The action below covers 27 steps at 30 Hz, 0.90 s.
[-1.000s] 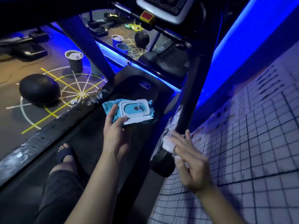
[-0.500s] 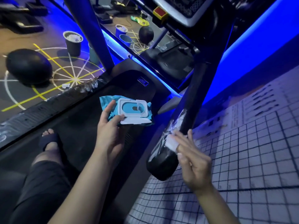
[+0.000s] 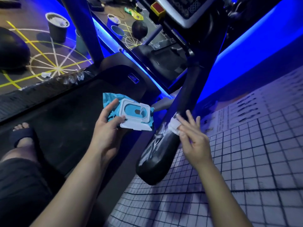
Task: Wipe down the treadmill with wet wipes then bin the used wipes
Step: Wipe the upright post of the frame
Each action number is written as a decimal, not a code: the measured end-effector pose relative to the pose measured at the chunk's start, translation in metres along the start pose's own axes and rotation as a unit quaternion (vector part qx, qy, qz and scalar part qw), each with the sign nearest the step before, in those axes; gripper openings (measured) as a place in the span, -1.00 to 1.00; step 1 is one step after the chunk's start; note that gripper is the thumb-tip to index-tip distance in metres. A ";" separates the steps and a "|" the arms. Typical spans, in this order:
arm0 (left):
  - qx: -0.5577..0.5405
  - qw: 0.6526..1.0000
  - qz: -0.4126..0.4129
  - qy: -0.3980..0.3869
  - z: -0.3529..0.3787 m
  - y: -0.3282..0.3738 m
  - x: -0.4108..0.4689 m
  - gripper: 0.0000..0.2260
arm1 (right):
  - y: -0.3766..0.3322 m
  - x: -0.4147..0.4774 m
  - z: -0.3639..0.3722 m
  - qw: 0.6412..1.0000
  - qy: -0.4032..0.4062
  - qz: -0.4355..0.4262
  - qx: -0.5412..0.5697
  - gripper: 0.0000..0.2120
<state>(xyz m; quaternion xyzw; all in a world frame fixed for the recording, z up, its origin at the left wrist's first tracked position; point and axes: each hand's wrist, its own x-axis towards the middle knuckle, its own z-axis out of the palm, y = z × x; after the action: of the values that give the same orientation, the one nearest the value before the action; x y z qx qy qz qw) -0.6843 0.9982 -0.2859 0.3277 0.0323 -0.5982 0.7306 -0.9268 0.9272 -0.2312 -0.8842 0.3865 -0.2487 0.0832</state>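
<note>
Far left on the gym floor, there's the bin (image 3: 57, 30), a dark tub with white stuff already in it (spent wipes, most likely, though it's too far off to swear to). It stands well apart from the action.

Moving in: a foot (image 3: 21, 133) in a dark slider is planted on the belt (image 3: 68, 115).

Centre now. The left hand (image 3: 106, 128) grips the pack (image 3: 136, 112) above the belt, fingers curled under the blue wrapper and thumb on top by the white lid. The lid hangs flipped open, and the slot shows no wipe poking out.

Next along is the handrail (image 3: 155, 158), a fat black grip with shiny film clinging to it, and here's the work itself. The wipe (image 3: 173, 126) is bunched against the rail's upper stretch. The right hand (image 3: 195, 138) pinches it between thumb and forefinger, the other fingers fanned apart.

By my reading we're mid-job. This rail is being wiped, the console and belt show no sign either way, and this wipe has yet to be binned.

Writing? The pack shows no brand that I can read. Far right, a printed sheet (image 3: 237, 112) carries rows of text, all too blurred to read.
</note>
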 end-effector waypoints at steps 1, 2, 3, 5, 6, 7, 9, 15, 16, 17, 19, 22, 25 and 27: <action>0.002 1.000 0.000 0.000 0.000 0.001 0.001 -0.48 | -0.001 0.001 -0.002 1.000 -0.002 0.001 -0.011 -0.72; 0.004 1.000 0.001 -0.001 0.001 0.002 0.002 -0.48 | -0.004 -0.001 -0.003 1.000 -0.001 -0.002 -0.019 -0.72; 0.003 1.000 0.001 -0.001 0.001 0.003 0.004 -0.48 | -0.009 -0.005 -0.003 1.000 0.004 -0.011 -0.024 -0.71; 0.001 1.000 0.003 0.003 0.000 0.006 0.008 -0.48 | -0.022 -0.015 -0.002 0.999 0.017 -0.032 -0.027 -0.71; 0.001 1.000 0.005 0.006 -0.001 0.007 0.011 -0.47 | -0.029 -0.020 -0.001 0.999 0.016 -0.039 -0.019 -0.70; 0.002 1.000 0.006 0.009 -0.002 0.008 0.014 -0.47 | -0.035 -0.024 0.000 0.999 0.010 -0.043 -0.007 -0.70; 0.006 1.000 0.005 0.016 -0.003 0.009 0.019 -0.46 | -0.039 -0.025 -0.002 0.999 -0.011 -0.051 0.009 -0.70; 0.020 0.999 -0.009 0.026 -0.002 0.005 0.029 -0.46 | -0.013 -0.001 -0.008 0.996 -0.040 -0.068 -0.042 -0.70; 0.022 0.999 -0.011 0.025 0.000 0.005 0.030 -0.46 | -0.008 0.005 -0.008 0.997 -0.033 -0.058 -0.045 -0.71; 0.023 0.999 -0.012 0.023 0.001 0.005 0.031 -0.46 | -0.003 0.011 -0.008 0.998 -0.024 -0.043 -0.046 -0.71; 0.024 0.999 -0.012 0.019 0.003 0.006 0.034 -0.46 | 0.004 0.023 -0.008 0.999 -0.011 -0.016 -0.047 -0.74; 0.029 0.999 -0.010 0.015 0.006 0.008 0.038 -0.47 | 0.009 0.037 -0.007 0.998 -0.010 -0.016 -0.053 -0.76; 0.028 0.999 -0.012 0.016 0.007 0.011 0.042 -0.46 | 0.015 0.041 -0.006 0.998 -0.028 -0.016 -0.056 -0.78; 0.026 0.999 -0.011 0.018 0.009 0.013 0.045 -0.46 | 0.018 0.040 -0.006 0.999 -0.036 0.005 -0.035 -0.77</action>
<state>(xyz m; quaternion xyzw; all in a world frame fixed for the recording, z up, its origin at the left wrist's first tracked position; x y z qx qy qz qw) -0.6634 0.9562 -0.2934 0.3571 0.0336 -0.6009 0.7144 -0.9184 0.8856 -0.2168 -0.8930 0.3958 -0.2032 0.0674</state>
